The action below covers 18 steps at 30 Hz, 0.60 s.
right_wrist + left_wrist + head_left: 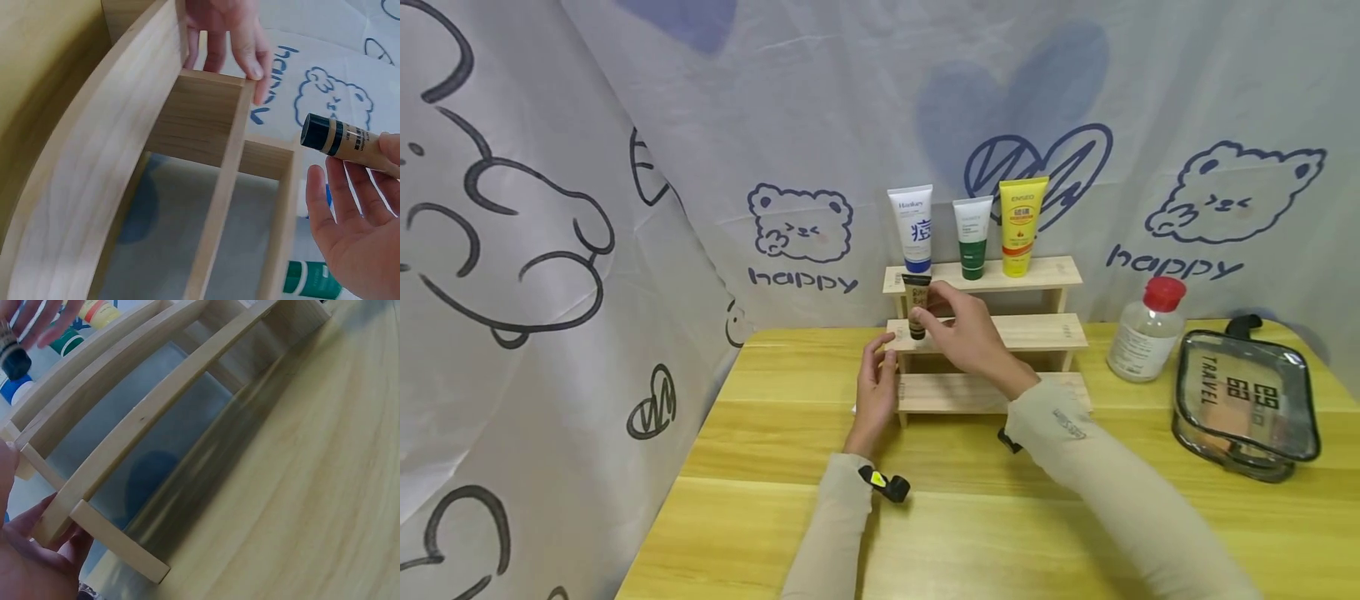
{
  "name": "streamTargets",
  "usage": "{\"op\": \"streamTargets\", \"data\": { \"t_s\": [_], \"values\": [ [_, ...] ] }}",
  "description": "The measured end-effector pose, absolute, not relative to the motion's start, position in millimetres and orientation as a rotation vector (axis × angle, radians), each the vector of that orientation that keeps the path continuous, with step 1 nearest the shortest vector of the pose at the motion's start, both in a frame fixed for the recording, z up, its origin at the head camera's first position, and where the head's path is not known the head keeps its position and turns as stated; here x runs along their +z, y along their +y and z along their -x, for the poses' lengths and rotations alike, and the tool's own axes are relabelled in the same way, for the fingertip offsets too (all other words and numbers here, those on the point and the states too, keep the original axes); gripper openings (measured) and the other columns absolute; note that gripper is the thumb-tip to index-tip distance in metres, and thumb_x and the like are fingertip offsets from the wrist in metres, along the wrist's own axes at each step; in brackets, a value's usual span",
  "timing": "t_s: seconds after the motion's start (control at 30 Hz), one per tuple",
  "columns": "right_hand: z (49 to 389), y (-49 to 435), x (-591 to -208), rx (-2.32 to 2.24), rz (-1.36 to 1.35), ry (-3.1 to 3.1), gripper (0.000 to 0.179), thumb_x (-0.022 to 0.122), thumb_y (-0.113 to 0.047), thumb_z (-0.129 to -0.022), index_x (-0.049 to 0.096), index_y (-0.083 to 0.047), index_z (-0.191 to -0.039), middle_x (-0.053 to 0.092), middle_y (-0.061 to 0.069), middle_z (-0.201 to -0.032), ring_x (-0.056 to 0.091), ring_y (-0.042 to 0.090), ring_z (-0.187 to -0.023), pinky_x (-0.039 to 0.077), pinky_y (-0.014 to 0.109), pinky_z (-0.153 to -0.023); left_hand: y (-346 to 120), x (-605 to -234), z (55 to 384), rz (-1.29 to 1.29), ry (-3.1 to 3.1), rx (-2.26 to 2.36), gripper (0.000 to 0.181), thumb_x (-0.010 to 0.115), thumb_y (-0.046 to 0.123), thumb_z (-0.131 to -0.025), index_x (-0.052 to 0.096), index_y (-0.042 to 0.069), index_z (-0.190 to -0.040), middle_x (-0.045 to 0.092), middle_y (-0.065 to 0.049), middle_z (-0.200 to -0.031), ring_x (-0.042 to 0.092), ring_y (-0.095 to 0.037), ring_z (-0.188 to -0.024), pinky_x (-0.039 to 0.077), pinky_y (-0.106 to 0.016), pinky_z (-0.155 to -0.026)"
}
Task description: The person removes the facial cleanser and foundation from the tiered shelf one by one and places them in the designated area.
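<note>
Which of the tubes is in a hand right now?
The small black-capped tan tube, held in the right hand; the blue-capped tube, green-capped tube and yellow tube stand on the top shelf.

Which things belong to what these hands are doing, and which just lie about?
Likely part of the job:
small brown tube, in the right hand
wooden rack, gripped by the left hand
white-blue tube, white-green tube, yellow tube, atop the rack

Apparently just lying about:
red-capped bottle, beside the rack
clear bag, beside the bottle
</note>
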State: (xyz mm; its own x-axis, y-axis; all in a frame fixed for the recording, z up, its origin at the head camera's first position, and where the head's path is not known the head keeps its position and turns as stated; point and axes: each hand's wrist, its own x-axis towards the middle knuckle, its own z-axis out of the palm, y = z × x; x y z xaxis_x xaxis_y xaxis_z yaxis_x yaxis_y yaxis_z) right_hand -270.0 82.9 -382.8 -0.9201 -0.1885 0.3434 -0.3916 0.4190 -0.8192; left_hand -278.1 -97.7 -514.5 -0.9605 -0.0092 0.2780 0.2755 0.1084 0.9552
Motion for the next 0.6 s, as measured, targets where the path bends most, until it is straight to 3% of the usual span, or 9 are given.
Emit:
{"op": "streamTargets", "data": {
  "t_s": [0.3, 0.6],
  "values": [
    [244, 111, -376, 1.459, -0.538, -2.428, 0.018, 0.07, -0.017, -0.109, 0.068, -0.005, -0.122, 0.077, 0.017, -0.12, 0.074, 0.033, -0.115, 0.064, 0.051, -0.097, -92, -519, 278, 0.199, -2.171, -1.938, 0.034, 0.046, 0.029, -0.119, 0.055, 0.026, -0.152, 0.064, -0.022, -0.134, 0.062, -0.04, -0.122, 0.047, -0.039, -0.1],
    [221, 140, -382, 1.404, -0.493, -2.482, 0.02, 0.07, -0.02, -0.109, 0.068, -0.004, -0.122, 0.078, 0.017, -0.118, 0.074, 0.032, -0.113, 0.064, 0.051, -0.096, -94, -518, 277, 0.241, -2.155, -1.93, 0.036, 0.045, 0.028, -0.12, 0.054, 0.022, -0.154, 0.062, -0.02, -0.137, 0.06, -0.035, -0.12, 0.046, -0.038, -0.101]
  ]
}}
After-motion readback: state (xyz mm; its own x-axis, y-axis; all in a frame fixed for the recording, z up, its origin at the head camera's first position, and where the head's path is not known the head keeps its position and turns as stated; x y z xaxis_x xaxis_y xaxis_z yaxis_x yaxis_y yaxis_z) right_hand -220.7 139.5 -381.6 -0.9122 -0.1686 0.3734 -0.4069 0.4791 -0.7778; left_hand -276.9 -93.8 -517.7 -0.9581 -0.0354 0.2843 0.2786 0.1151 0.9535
